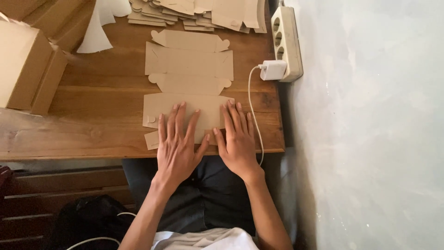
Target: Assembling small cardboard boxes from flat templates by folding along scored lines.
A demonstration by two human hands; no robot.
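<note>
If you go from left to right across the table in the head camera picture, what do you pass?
Folded cardboard boxes → white paper sheet → flat cardboard box blank → white charger cable → white charger plug → power strip.

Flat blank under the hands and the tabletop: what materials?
Flat blank: looks like thin brown kraft cardboard, matte, with die-cut tabs and crease lines. Both the left hand and right hand press flat on its near panel. Tabletop: looks like wood, visible grain, slight sheen, probably varnished.

Bare worktop (92, 125) left of flat box blank (187, 69); folded box (27, 65) blocks far left, cable (252, 106) and power strip (286, 41) crowd right
</note>
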